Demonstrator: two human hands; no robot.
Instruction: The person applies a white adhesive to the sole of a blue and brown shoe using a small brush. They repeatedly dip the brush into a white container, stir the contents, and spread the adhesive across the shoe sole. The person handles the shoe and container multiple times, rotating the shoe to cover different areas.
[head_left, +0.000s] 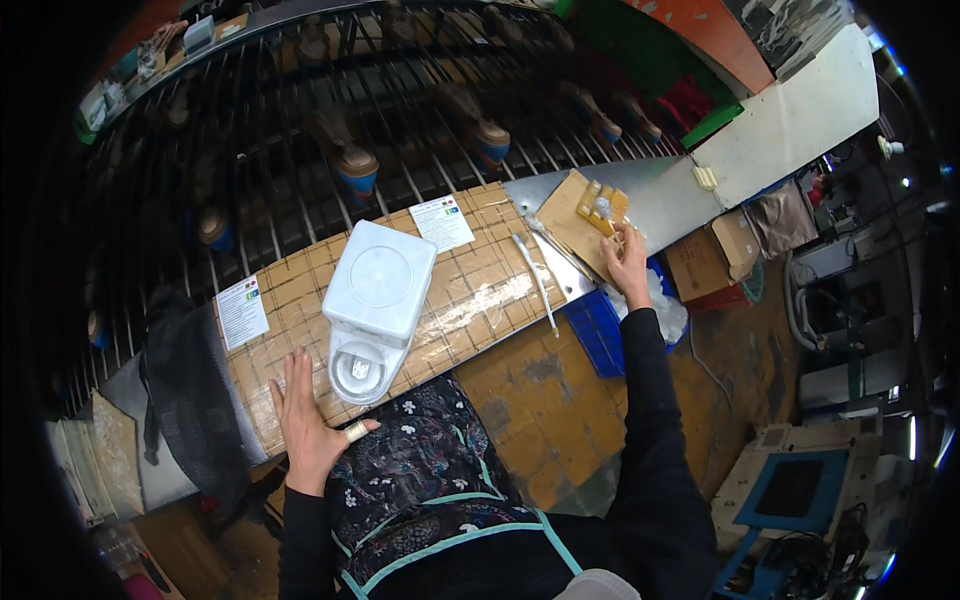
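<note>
My left hand (310,425) lies on the near edge of a taped cardboard sheet (480,290), fingers stretched out, a pale band round the thumb. To its right stands a white plastic container (372,285) with a squared top and a round, cup-like opening (358,370) at its near end. My right hand (627,262) reaches to a smaller cardboard piece (575,225). Its fingers are bent together beside several small amber-yellow pieces (603,204); what the fingertips hold, if anything, is hidden. Between the hands lies a thin white stick (537,285).
Two printed labels (441,223) lie on the sheet. Beyond runs a rack of metal rods (410,165) carrying blue-tipped, shoe-shaped forms (357,172). A dark mesh bag (195,400) hangs at the left. Below my right hand sits a blue crate (598,335) with clear plastic; a cardboard box (705,260) stands right.
</note>
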